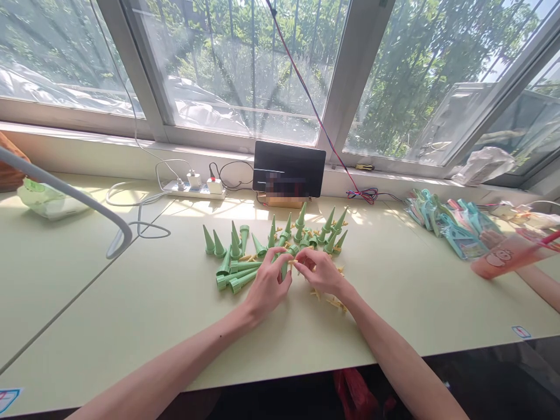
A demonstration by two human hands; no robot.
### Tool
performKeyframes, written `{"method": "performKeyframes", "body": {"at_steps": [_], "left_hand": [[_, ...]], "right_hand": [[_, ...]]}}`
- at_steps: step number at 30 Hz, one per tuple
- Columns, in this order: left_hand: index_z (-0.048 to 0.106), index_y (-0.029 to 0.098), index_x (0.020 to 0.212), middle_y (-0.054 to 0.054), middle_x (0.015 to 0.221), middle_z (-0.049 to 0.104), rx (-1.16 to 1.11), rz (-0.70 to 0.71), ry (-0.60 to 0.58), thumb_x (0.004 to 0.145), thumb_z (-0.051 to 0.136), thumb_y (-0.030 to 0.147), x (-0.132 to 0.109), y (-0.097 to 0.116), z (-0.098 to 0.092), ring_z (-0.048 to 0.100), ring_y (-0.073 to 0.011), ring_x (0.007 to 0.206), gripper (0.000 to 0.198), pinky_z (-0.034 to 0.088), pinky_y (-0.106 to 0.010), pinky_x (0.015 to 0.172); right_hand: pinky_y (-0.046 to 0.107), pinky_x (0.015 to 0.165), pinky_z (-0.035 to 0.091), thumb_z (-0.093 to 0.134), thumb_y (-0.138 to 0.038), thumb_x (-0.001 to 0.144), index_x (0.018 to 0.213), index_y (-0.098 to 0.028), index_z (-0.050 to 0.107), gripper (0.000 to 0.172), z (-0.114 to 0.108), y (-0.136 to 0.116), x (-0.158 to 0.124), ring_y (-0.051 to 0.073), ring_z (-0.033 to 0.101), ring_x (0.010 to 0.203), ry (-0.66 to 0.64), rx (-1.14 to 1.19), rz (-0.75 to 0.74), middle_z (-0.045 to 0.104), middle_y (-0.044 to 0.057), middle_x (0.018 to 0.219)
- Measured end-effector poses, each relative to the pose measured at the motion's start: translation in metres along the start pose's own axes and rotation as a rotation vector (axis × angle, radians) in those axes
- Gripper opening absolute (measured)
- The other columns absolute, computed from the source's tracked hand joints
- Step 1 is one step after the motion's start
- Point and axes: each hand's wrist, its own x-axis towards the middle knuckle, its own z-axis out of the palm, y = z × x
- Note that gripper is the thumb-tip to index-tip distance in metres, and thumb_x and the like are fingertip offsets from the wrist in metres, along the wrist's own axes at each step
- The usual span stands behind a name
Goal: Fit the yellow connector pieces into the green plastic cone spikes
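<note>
Many green plastic cones (271,239) cover the middle of the pale green table (131,303); some stand upright, several lie flat at the left of the heap. Small yellow pieces (335,302) are scattered among and in front of them. My left hand (268,286) has its fingers curled round a green cone (284,268) held over the heap. My right hand (321,271) is closed in a pinch on a small yellow piece (294,262), right against that cone. Both hands meet just in front of the upright cones.
A dark screen (289,170) stands at the back under the window, with a power strip (195,185) and cables to its left. A bent grey lamp arm (79,201) crosses the left side. Teal packets (450,224) lie at right, where another person's hand (492,238) holds a pink cup (507,256).
</note>
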Motion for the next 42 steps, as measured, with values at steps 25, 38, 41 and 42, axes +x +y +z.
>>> {"method": "performKeyframes", "body": {"at_steps": [25,38,41,42], "left_hand": [[0.058,0.022,0.110,-0.006,0.125,0.051,0.007,-0.009,-0.019,0.086,0.054,0.010,-0.0001,-0.0006,0.0009,0.048,-0.0019,0.050,0.027,0.053,-0.026,0.060],[0.060,0.022,0.107,-0.006,0.125,0.050,0.005,-0.016,-0.024,0.087,0.054,0.010,0.0000,-0.0017,0.0001,0.046,-0.0012,0.049,0.024,0.054,-0.027,0.063],[0.061,0.021,0.107,-0.007,0.125,0.050,-0.005,-0.021,-0.028,0.088,0.055,0.012,-0.0001,-0.0009,-0.0002,0.047,-0.0013,0.049,0.022,0.054,-0.027,0.062],[0.061,0.021,0.108,-0.007,0.126,0.050,-0.010,-0.024,-0.032,0.089,0.055,0.013,-0.0003,-0.0008,-0.0001,0.048,-0.0014,0.049,0.021,0.054,-0.028,0.062]], "right_hand": [[0.025,0.055,0.042,0.052,-0.029,0.096,0.085,-0.020,0.057,0.015,0.0000,0.0025,-0.0005,0.013,0.053,0.054,-0.040,0.024,0.043,0.060,-0.001,0.068],[0.025,0.055,0.040,0.052,-0.030,0.096,0.084,-0.019,0.058,0.017,0.0004,0.0018,-0.0006,0.013,0.052,0.057,-0.042,0.014,0.033,0.059,-0.001,0.068],[0.025,0.055,0.040,0.054,-0.029,0.095,0.085,-0.019,0.058,0.014,0.0005,0.0024,-0.0005,0.012,0.050,0.056,-0.033,0.015,0.010,0.058,-0.001,0.069],[0.025,0.055,0.040,0.054,-0.029,0.095,0.085,-0.019,0.059,0.015,0.0006,0.0029,-0.0005,0.012,0.049,0.056,-0.028,0.009,0.006,0.058,-0.001,0.069]]}}
